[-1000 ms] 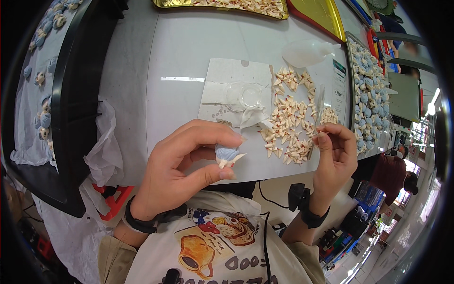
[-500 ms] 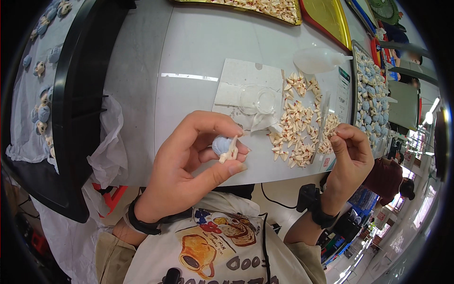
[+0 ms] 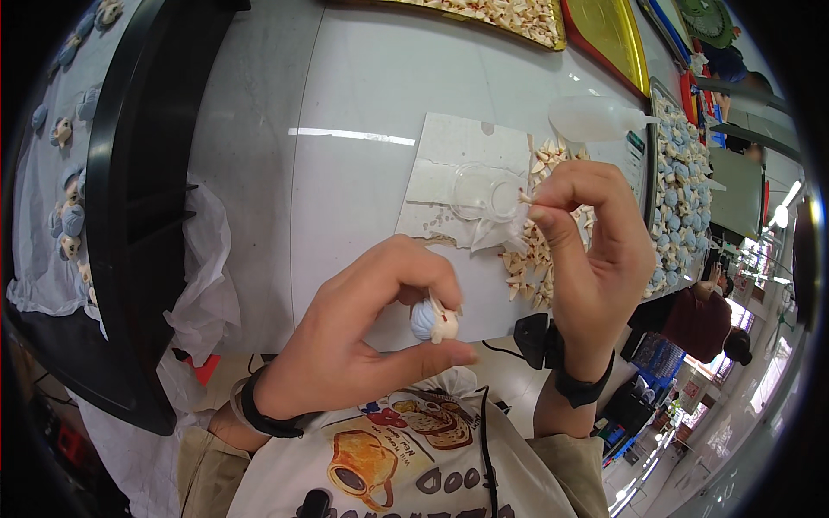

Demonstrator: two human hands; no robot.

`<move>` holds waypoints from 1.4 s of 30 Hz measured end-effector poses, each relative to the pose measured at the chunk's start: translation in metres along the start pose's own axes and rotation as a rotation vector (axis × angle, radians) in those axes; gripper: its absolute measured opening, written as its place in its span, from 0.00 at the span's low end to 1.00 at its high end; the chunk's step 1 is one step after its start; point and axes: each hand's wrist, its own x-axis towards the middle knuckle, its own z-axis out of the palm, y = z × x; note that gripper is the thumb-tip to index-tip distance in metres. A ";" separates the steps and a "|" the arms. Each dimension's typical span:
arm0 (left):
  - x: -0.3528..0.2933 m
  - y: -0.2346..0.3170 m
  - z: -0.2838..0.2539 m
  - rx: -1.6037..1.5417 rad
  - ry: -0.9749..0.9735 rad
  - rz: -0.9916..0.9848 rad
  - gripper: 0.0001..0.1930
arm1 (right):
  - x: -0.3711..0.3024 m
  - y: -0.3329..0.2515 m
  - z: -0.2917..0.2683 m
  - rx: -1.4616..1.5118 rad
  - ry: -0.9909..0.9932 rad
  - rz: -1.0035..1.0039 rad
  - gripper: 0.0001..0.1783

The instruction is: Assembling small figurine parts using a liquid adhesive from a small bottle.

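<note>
While pinched, one blue-cream figurine (image 3: 433, 319).

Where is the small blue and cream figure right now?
In the head view, the small blue and cream figure sits just below centre, pinched between the thumb and fingers of the left hand, in front of the table edge.
</note>
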 end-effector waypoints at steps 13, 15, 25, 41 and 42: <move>0.002 0.001 -0.001 0.128 -0.036 0.042 0.16 | 0.007 -0.011 0.009 -0.550 0.026 -0.344 0.13; 0.004 0.004 -0.002 0.139 -0.034 0.048 0.17 | 0.007 -0.012 0.006 -0.652 0.016 -0.385 0.13; 0.002 0.003 0.001 0.075 -0.032 -0.036 0.20 | -0.001 -0.023 0.012 -0.623 0.007 -0.349 0.13; -0.002 -0.005 0.001 -0.280 0.073 -0.024 0.21 | -0.051 -0.044 0.004 0.162 0.003 0.170 0.07; -0.002 -0.006 -0.001 -0.194 0.049 -0.014 0.23 | -0.052 -0.045 0.004 0.163 0.006 0.174 0.07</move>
